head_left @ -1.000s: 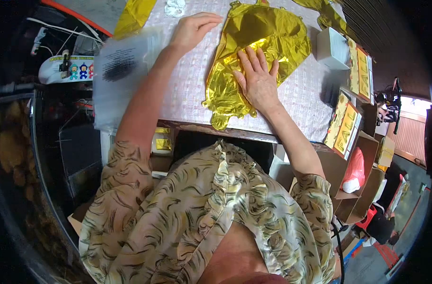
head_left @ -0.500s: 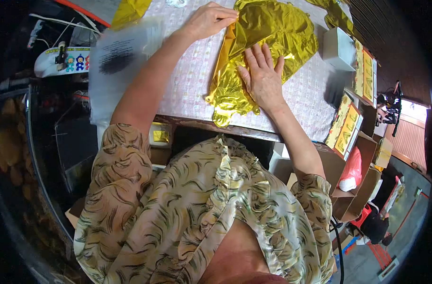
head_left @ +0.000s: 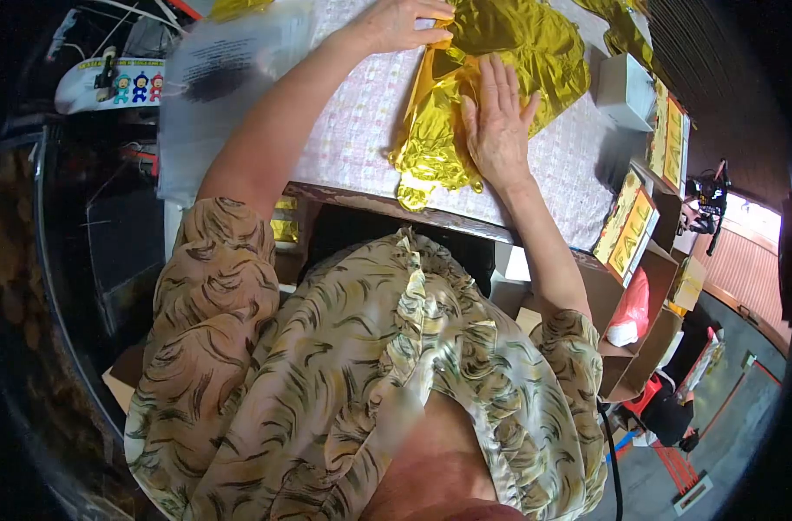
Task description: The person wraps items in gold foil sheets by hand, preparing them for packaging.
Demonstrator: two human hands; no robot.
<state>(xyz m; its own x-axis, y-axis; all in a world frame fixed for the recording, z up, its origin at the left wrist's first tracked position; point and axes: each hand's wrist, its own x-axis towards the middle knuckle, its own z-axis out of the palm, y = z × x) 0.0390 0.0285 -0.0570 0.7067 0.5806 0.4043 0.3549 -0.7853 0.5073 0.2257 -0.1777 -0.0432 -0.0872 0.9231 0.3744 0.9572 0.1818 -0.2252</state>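
A flattened, crinkled gold foil balloon (head_left: 552, 74) lies on the table with rounded tabs at its near end. My left hand (head_left: 396, 24) is at the balloon's upper left edge, fingers closed in a pinch on the folded foil. Lower down, my right hand (head_left: 500, 130) rests flat on the balloon with its fingers stretched out. The far end of the foil runs out of the top of the view.
The table (head_left: 352, 143) has a pale patterned cloth. Clear plastic sleeves (head_left: 226, 113) lie left, near a skateboard (head_left: 109, 87). On the right are a white box (head_left: 626, 91), boxes marked FALL (head_left: 632, 234) and cardboard compartments (head_left: 621, 365). More gold foil lies at the top edge.
The view has shifted slightly, so the table sits higher in it. My left hand has moved a little right with the foil's edge, which looks more folded over. My right hand stays flat on the foil.
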